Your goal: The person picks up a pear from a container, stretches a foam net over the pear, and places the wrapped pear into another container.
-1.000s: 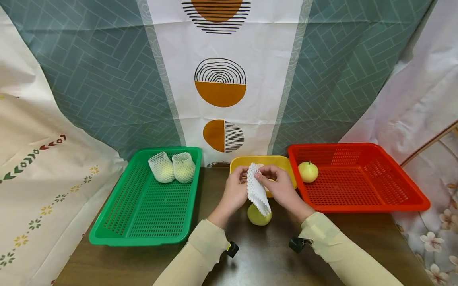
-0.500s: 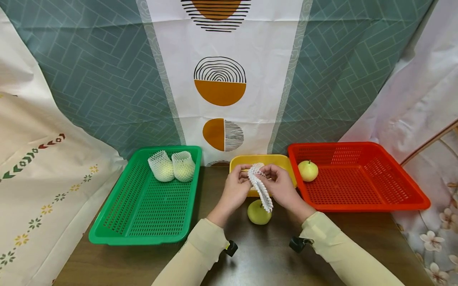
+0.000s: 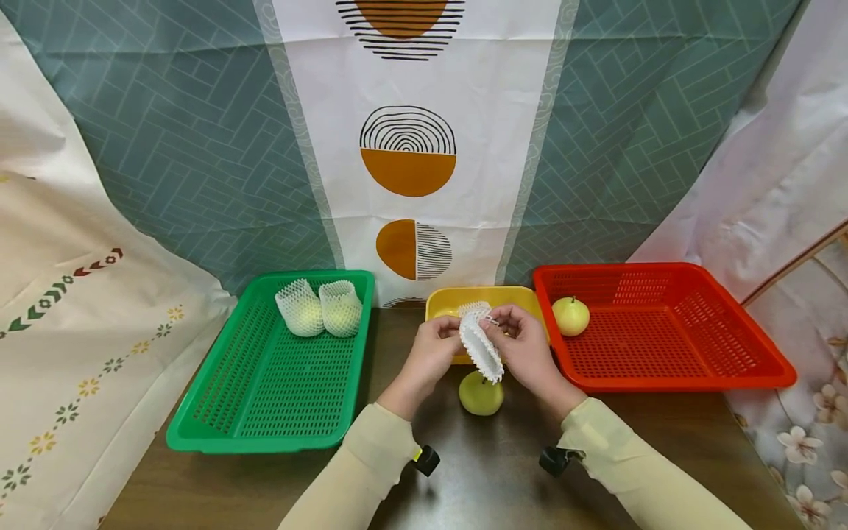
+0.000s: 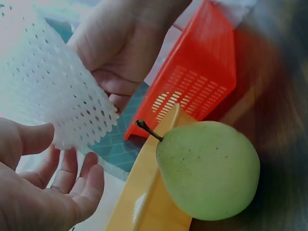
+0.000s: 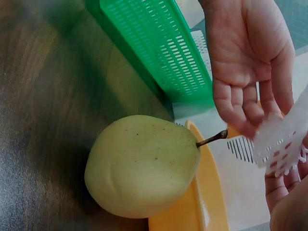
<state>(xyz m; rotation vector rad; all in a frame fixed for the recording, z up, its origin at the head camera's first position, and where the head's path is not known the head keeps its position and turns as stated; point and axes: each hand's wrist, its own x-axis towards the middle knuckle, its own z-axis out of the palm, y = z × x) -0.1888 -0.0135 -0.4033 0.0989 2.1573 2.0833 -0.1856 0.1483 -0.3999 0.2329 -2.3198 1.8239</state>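
Note:
A white foam net sleeve (image 3: pixel 478 340) is held between both hands above the yellow tray. My left hand (image 3: pixel 432 352) pinches its left side, thumb in front and fingers behind. On the opposite side, my right hand (image 3: pixel 528 352) grips the sleeve with thumb and fingertips. Its mouth faces down toward me and gapes a little. Just below, a yellow-green pear (image 3: pixel 481 395) rests on the table in front of the tray. In the left wrist view the pear (image 4: pixel 209 171) has a dark stem pointing at the tray; the right wrist view also shows the pear (image 5: pixel 142 166) bare.
Left stands a green basket (image 3: pixel 285 444) with two pears in net sleeves (image 3: pixel 306 315) at its back. A red basket (image 3: pixel 629 346) on the right holds one bare pear (image 3: pixel 571 316). The yellow tray (image 3: pixel 433 303) sits between them at the back, before a patterned curtain (image 3: pixel 218 147).
The foam sleeve has been turned and spread between the fingers, its mouth now wider and slightly higher. Both hands stay nearly in place; the pears and baskets have not moved.

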